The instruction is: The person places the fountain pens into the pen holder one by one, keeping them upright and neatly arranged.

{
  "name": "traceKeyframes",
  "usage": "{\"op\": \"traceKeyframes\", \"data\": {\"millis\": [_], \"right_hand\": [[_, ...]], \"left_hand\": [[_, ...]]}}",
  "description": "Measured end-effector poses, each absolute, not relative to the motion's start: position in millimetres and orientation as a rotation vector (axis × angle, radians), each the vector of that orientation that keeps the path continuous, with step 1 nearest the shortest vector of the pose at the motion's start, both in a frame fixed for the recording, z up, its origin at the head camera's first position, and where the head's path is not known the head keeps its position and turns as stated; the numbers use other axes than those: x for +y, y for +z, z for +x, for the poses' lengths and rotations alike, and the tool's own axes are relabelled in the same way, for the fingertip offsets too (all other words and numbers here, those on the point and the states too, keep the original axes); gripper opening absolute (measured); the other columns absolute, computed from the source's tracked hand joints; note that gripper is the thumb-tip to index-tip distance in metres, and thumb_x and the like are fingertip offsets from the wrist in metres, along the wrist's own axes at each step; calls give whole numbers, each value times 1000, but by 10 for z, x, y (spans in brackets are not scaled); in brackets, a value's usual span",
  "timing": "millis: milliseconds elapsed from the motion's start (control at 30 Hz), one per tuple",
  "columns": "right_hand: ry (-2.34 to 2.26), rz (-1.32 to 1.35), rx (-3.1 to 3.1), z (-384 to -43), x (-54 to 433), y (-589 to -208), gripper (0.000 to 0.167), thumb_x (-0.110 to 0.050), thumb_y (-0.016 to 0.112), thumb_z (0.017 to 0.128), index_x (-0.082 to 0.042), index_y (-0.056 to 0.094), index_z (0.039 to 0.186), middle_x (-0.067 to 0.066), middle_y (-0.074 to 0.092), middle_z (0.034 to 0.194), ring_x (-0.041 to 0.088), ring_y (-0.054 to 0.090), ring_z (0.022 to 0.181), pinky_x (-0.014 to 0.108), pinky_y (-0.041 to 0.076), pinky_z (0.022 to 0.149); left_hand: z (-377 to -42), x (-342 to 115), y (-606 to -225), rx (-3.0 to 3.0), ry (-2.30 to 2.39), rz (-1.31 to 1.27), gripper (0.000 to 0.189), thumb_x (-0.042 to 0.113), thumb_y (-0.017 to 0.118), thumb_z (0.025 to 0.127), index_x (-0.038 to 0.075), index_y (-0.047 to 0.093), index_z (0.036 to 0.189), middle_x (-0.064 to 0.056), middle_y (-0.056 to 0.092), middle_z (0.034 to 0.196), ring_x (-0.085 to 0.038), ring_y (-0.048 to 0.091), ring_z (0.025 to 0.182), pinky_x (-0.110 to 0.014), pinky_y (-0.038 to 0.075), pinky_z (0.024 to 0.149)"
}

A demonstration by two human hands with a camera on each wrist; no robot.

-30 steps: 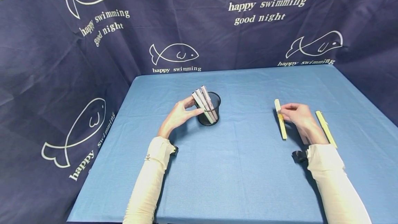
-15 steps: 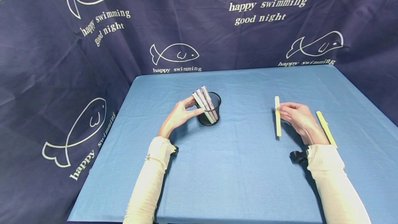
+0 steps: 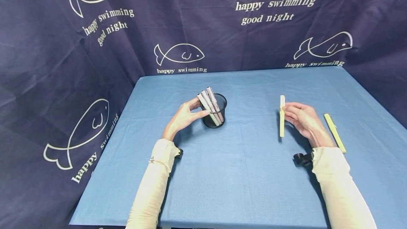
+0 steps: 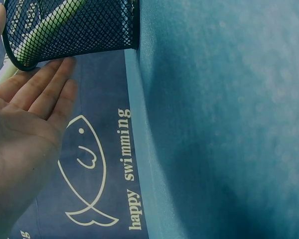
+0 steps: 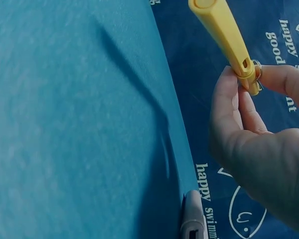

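Observation:
A black mesh pen cup (image 3: pixel 223 102) stands on the left half of the table, with several pale pens (image 3: pixel 208 101) leaning in it towards the left. My left hand (image 3: pixel 186 116) holds its rim, thumb at the near side and fingers behind; the left wrist view shows the fingertips (image 4: pixel 68 64) against the mesh. Over to the right, my right hand (image 3: pixel 302 119) pinches a yellow pen (image 3: pixel 282 123) near its middle. The pen hangs above the cloth, one end towards the back, and casts a shadow. In the right wrist view its clip shows by the fingertips.
Another yellow pen (image 3: pixel 335 133) lies to the right of my right hand. A light grey pen (image 5: pixel 192 219) lies on the cloth at the bottom of the right wrist view. The blue tablecloth (image 3: pixel 248 172) meets a dark fish-print curtain (image 3: pixel 222 45) at the back.
My right hand has raised the yellow pen off the cloth and turned it straighter, shifting slightly left and towards the back. The left hand and cup have stayed in place.

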State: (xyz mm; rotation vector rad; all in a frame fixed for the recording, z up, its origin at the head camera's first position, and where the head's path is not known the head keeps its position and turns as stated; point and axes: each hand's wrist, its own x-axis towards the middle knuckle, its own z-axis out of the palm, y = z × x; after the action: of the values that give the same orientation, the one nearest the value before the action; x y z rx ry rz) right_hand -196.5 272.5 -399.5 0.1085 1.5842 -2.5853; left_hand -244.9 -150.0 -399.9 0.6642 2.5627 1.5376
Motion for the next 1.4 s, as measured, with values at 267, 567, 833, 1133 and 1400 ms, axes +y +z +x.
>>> {"op": "traceKeyframes", "data": {"millis": [267, 567, 833, 1133, 1400], "right_hand": [[-2587, 139, 1539, -2004, 2638, -3918, 25, 11, 58, 99, -3, 76, 90, 7, 75, 88, 14, 74, 83, 26, 61, 79], [-2635, 141, 1499, -2056, 2531, -3878, 22, 12, 60, 98, -2, 76, 90, 9, 75, 90, 16, 74, 83, 27, 61, 81], [-2669, 182, 1465, -2103, 2458, -3847, 18, 12, 62, 97, -1, 74, 92, 10, 74, 92, 17, 74, 85, 27, 60, 81], [-2725, 178, 1412, -2154, 2335, -3778, 19, 14, 62, 96, 0, 73, 92, 11, 74, 90, 17, 74, 83, 27, 61, 80], [-2726, 132, 1424, -2209, 2190, -3745, 18, 14, 62, 95, 0, 73, 93, 11, 74, 89, 16, 74, 81, 26, 60, 81]], "left_hand": [[-2447, -1511, -3993, 2564, 1539, 662, 70, 40, 79, 92, 13, 53, 152, -10, 65, 138, -30, 56, 133, -44, 42, 113], [-2444, -1515, -3995, 2570, 1538, 670, 69, 39, 78, 93, 12, 54, 151, -10, 66, 136, -30, 56, 132, -44, 42, 113], [-2433, -1519, -3995, 2554, 1550, 672, 69, 40, 79, 93, 15, 54, 152, -5, 67, 136, -27, 56, 133, -43, 42, 113], [-2444, -1524, -3996, 2566, 1536, 667, 70, 38, 78, 93, 14, 52, 153, -10, 65, 138, -30, 55, 134, -43, 42, 113], [-2445, -1523, -4000, 2559, 1544, 671, 70, 39, 79, 93, 15, 53, 153, -8, 66, 137, -29, 55, 134, -43, 42, 113]]}}
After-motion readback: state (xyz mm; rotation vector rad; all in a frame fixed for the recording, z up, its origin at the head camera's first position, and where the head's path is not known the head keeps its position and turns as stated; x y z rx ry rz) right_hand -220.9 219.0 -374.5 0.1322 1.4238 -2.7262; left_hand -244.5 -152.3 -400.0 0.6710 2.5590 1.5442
